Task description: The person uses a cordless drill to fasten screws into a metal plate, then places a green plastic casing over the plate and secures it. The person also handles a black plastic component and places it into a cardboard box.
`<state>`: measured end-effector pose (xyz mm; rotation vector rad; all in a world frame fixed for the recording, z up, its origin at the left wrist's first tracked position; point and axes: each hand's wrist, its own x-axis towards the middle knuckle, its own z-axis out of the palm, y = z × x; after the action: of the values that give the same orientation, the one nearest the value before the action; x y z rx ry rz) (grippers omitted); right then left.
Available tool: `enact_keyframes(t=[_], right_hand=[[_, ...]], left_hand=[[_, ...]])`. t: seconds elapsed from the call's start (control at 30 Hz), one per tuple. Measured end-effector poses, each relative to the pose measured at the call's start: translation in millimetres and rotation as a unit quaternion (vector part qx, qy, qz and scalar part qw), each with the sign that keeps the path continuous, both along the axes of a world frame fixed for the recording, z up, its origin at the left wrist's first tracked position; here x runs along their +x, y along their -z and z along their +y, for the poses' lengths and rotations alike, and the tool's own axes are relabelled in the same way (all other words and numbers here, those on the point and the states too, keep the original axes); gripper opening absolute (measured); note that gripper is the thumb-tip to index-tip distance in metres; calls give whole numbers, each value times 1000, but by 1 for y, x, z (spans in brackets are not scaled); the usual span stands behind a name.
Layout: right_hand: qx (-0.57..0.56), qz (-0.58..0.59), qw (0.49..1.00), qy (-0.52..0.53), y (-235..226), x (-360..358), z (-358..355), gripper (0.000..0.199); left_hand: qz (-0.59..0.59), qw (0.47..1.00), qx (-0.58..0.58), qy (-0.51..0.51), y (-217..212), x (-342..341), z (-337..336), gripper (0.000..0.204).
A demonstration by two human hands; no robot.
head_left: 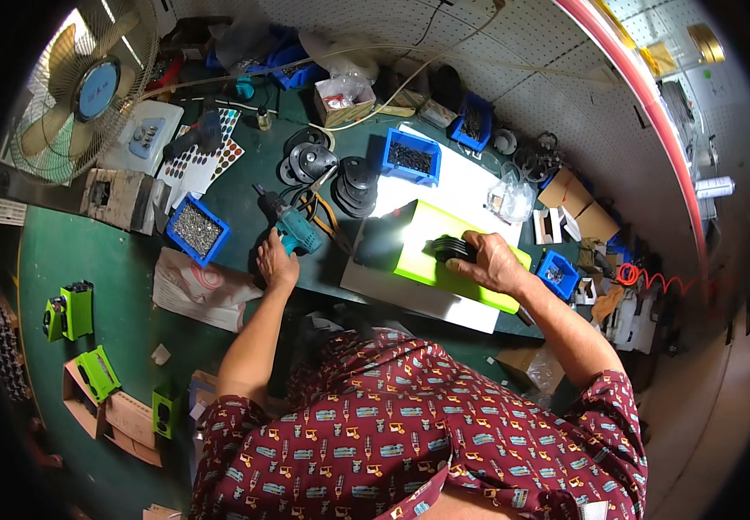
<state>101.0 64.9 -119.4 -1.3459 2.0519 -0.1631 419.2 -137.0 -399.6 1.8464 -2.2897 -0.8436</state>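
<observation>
A teal cordless screwdriver [299, 232] lies on the green bench with its bit end pointing up and left. The fingers of my left hand [278, 262] are wrapped about its handle. To the right, a bright green casing [423, 225] rests on a white board [375, 284], lit by a strong glare. My right hand [492, 263] grips a black ribbed part [453, 250] at the casing's upper face; whether the part is fixed to it, I cannot tell. Orange-handled pliers [330, 212] lie between the screwdriver and the casing.
Blue bins hold dark screws [411, 158] behind the casing and silver screws [196, 230] at left. Round black parts [356, 186] are stacked mid-bench. A fan [93, 91] stands far left. More green casings [76, 310] and cardboard boxes [128, 420] sit on the left surface.
</observation>
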Motion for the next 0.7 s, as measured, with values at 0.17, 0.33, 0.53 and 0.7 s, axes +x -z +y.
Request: enact_keyframes(t=[0.17,0.33,0.53,0.7], right_hand=[[-3,-231,970,78,3,2,5,31],[-18,45,999,6,-4,62,39,34],[2,5,1000,-14,-4,108,68,34],[-17,-70,997,-27,1,118,81,35]], left_hand=[[21,999,-11,29,2,7,1,84],[122,982,-125,68,-28,30,16,78],[179,974,-89,108,-59,44,58,58],[189,971,-33,140,-67,43,87,47]])
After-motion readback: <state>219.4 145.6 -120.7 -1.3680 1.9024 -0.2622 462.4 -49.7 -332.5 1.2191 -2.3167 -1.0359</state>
